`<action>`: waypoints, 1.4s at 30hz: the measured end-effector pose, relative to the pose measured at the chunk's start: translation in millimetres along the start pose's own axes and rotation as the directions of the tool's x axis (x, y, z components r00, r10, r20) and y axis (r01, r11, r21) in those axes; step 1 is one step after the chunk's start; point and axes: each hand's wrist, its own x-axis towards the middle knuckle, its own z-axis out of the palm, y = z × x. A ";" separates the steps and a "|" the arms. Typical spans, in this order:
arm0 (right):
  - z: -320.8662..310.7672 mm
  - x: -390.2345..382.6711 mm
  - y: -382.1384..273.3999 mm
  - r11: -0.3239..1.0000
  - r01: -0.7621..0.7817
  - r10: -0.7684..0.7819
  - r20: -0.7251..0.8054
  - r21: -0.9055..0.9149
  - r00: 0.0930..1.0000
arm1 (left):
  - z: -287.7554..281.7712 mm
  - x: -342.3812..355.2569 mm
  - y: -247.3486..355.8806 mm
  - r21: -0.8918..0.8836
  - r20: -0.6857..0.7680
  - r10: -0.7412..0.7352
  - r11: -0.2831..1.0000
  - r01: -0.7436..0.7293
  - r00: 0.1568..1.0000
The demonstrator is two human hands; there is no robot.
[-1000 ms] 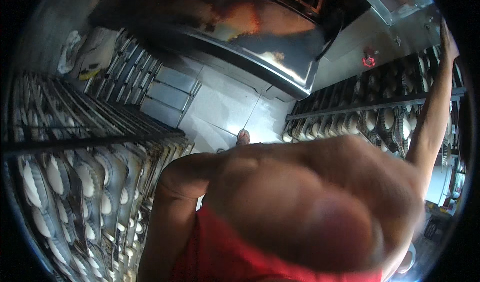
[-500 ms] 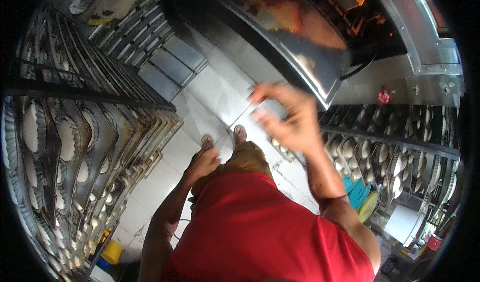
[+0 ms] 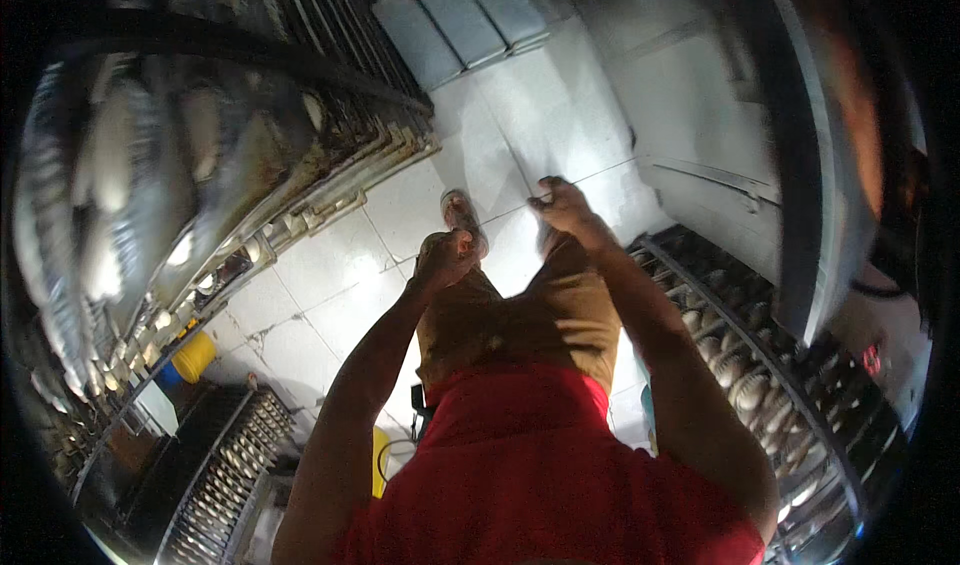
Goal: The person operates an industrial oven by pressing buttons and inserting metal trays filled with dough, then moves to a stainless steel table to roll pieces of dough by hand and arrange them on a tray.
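Spanning the room, a white tiled floor (image 3: pixel 330 255) gives open space ahead and between two rows of storage. A tall dark metal rack (image 3: pixel 230 50) with fluted silver moulds (image 3: pixel 110 135) bounds the left; its tray edges stand near the left hand (image 3: pixel 447 257), fingers curled closed. The right hand (image 3: pixel 563 210), fingers loosely parted, hangs apart from the lower dark-railed rack (image 3: pixel 770 376) at right.

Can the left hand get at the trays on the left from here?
Probably yes: only bare floor shows between the left hand and the trays, though it may need a stretch or a step closer.
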 end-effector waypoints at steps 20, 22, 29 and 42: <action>66.4 444.2 135.2 0.762 0.353 -0.288 0.205 -0.543 0.936 | 75.5 450.1 -208.5 0.196 -0.471 -0.104 0.956 0.220 0.876; 66.1 468.5 137.6 0.728 0.364 -0.326 0.174 -0.581 0.929 | 53.3 477.6 -195.8 0.235 -0.481 -0.081 0.948 0.217 0.873; 73.0 513.8 133.7 0.723 0.394 -0.375 0.156 -0.568 0.914 | 41.3 524.6 -207.1 0.401 -0.451 -0.047 0.881 0.249 0.891; 96.6 567.4 177.6 0.572 0.504 -0.681 -0.032 -0.648 0.732 | 59.8 583.4 -226.5 0.507 -0.528 0.026 0.811 0.291 0.849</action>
